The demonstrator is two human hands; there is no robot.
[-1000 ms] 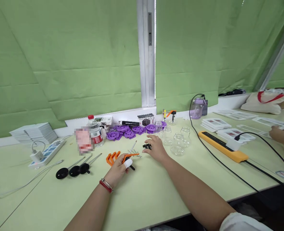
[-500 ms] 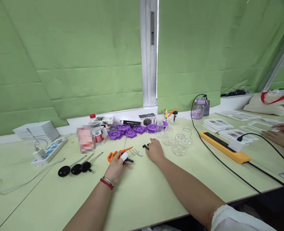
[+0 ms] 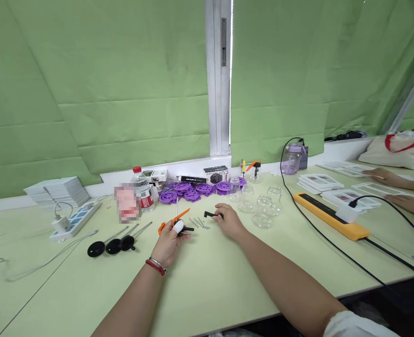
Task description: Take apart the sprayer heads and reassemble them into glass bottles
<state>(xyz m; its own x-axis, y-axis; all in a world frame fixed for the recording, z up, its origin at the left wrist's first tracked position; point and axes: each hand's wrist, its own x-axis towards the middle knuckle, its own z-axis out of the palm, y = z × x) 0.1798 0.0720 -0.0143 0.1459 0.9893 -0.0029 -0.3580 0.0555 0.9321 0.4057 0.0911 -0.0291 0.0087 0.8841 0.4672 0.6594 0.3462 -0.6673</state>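
Note:
My left hand (image 3: 169,241), with a white wrap on the thumb, is closed around a black part (image 3: 185,229) with a thin metal rod. Orange pieces (image 3: 181,216) stick out by its fingers. In the fingers of my right hand (image 3: 228,221) is a small black piece (image 3: 210,214), its hooked end pointing left. Between the hands, small metal screws (image 3: 201,223) lie on the table. Left of my left hand lie several black round lids with metal rods (image 3: 113,246). Clear glass jars (image 3: 262,213) stand right of my right hand.
Purple wheel-shaped parts (image 3: 192,191), a bottle (image 3: 145,194) and boxes (image 3: 157,175) stand at the back. A yellow power strip (image 3: 329,217) with black cables crosses the right side. A white strip (image 3: 75,222) lies left. Another person's hands (image 3: 385,178) are at far right.
My right hand has lifted slightly, showing more of the black piece in its fingers. The orange pieces at my left hand have tilted. One of the other person's hands has moved farther back.

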